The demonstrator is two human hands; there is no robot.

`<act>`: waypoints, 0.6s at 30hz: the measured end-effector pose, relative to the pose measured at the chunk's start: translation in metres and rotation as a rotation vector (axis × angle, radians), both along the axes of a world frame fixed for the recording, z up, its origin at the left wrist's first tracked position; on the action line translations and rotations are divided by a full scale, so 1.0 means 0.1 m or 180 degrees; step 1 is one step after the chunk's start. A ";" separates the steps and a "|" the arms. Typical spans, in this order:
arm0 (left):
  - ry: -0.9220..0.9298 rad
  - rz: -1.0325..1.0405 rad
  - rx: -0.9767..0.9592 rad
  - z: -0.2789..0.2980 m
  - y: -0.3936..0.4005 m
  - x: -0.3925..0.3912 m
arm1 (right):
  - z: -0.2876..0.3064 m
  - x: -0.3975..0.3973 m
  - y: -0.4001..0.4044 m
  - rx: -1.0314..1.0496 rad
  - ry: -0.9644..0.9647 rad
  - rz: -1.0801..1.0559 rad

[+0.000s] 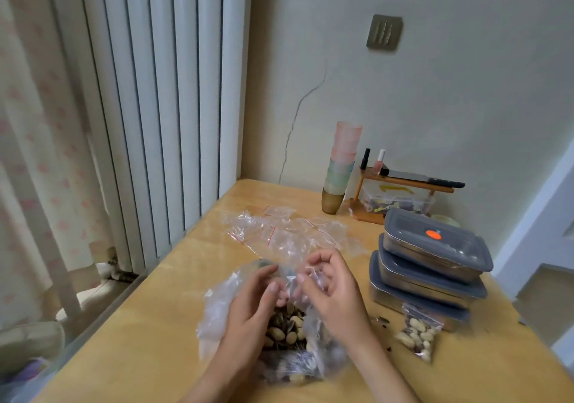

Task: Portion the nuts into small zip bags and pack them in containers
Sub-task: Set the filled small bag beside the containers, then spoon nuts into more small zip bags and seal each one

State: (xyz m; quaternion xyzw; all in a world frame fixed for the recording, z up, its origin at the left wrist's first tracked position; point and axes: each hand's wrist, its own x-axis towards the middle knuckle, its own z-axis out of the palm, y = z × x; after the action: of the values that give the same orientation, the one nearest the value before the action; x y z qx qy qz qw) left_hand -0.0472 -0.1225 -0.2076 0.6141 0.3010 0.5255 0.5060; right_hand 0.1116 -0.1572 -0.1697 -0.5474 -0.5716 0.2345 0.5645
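Portioning is in hand. The big bag of nuts (289,331) lies open near the front edge of the tabletop (149,325), and both hands work directly above its mouth. The left hand (254,300) has its fingers curled down toward the nuts; whether it grips nuts or only the plastic cannot be told. The right hand (332,287) pinches a small clear zip bag (306,278) between thumb and fingers, apparently to hold it open for filling. One filled small bag (421,336) lies toward the right edge of the tabletop, just in front of a stack of three lidded containers (431,266); it is not yet packed. A heap of empty zip bags (285,231) lies further back, toward the middle of the tabletop. A few loose bits lie scattered beside the filled bag. Judgement: the task is at an early stage. The next move calls for the small bag's mouth to be spread wide and nuts carried in without spilling, then a firm press along the seal.
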 end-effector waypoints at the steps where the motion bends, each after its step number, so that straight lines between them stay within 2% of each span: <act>1: -0.0136 -0.0105 -0.0144 0.01 -0.01 0.00 | -0.04 -0.04 -0.06 -0.0063 0.0204 0.0184; 3: -0.0332 -0.0187 -0.0367 0.02 -0.02 0.00 | -0.13 -0.09 -0.13 -0.0176 0.0305 0.0394; 5: -0.0500 -0.0139 -0.0499 0.00 -0.03 -0.02 | -0.18 -0.07 -0.17 -0.0240 -0.0030 0.0369; 9: -0.0799 -0.0119 -0.0647 0.00 0.01 -0.05 | -0.17 0.10 -0.17 -0.0112 -0.1266 0.0084; 12: -0.0761 -0.0198 -0.0634 0.00 0.02 -0.05 | -0.19 0.28 -0.12 -0.0133 -0.2112 -0.0605; 15: -0.0636 -0.0333 -0.0691 -0.01 0.03 -0.06 | -0.16 0.48 -0.13 -0.0832 -0.2552 -0.1122; 18: -0.0541 -0.0422 -0.0727 -0.02 0.03 -0.06 | -0.11 0.64 -0.19 -0.1937 -0.2971 -0.1072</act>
State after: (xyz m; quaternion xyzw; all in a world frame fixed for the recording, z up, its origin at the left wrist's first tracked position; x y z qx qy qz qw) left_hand -0.0536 -0.1193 -0.2096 0.5244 0.2737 0.5034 0.6298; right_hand 0.1760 -0.1758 -0.1803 -0.8138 -0.5718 0.0292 0.0996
